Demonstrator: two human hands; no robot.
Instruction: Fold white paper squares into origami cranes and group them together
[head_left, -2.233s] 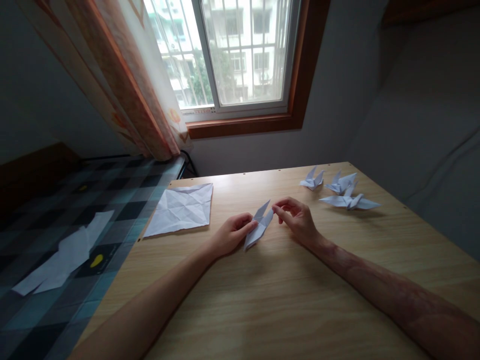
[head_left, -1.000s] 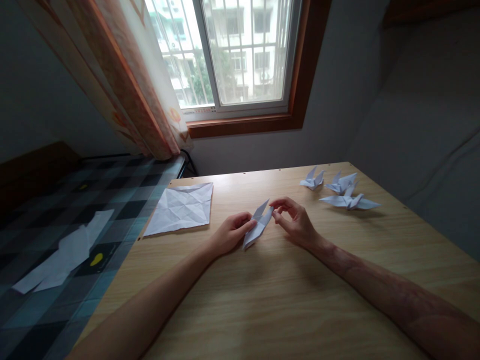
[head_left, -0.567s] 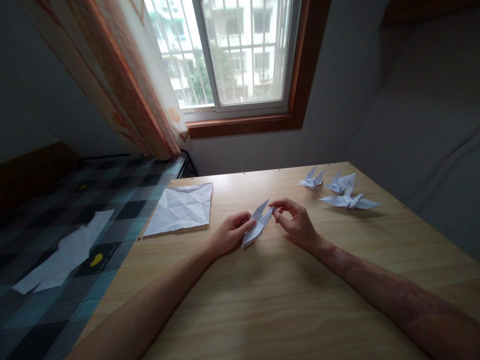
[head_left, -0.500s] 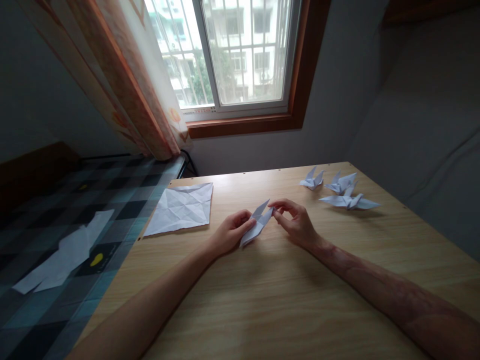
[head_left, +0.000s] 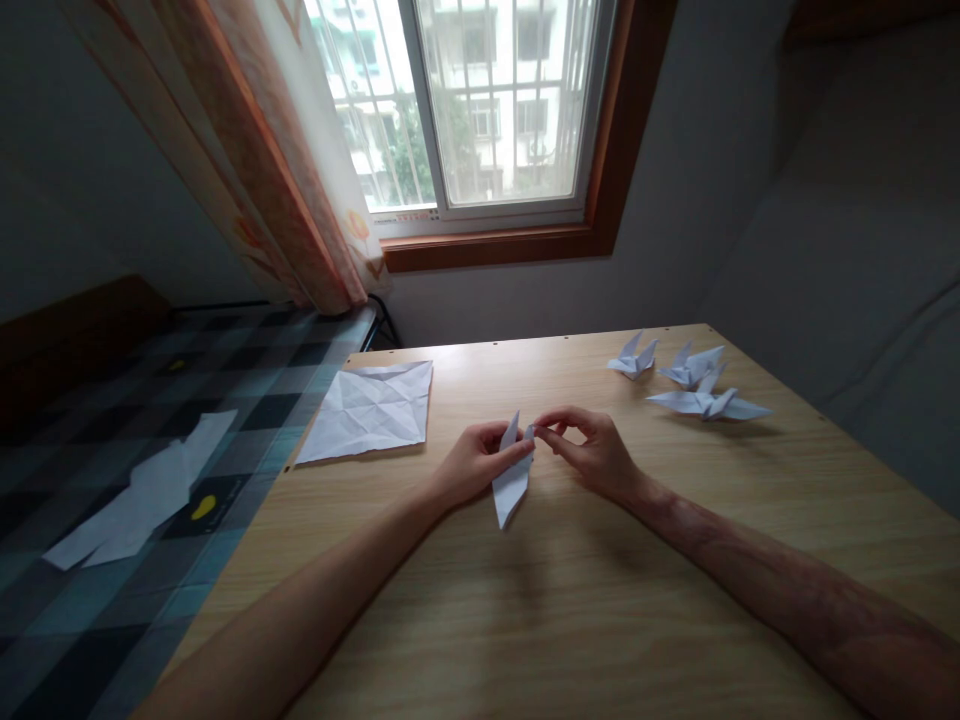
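A folded white paper crane (head_left: pixel 512 484) is held just above the wooden table (head_left: pixel 450 610), with one broad pointed flap hanging toward me. My left hand (head_left: pixel 480 458) is closed on its left side, the thumb lying across the paper. The thumb and index finger of my right hand (head_left: pixel 585 442) pinch the tip of a narrow upright point on the crane's right. A second narrow point rises behind my left thumb. The crane's far side is hidden by my left fingers.
Three finished paper cranes, among them one with spread wings (head_left: pixel 709 403), sit at the table's back right. A creased paper sheet (head_left: pixel 367 410) lies at the back left. Cut white paper (head_left: pixel 142 500) rests on the checkered bed (head_left: pixel 262 345) to the left. A window is ahead.
The crane has turned so its broad flap points more toward me. My right hand still pinches the tip, now closer to my left hand. The view has shifted slightly.
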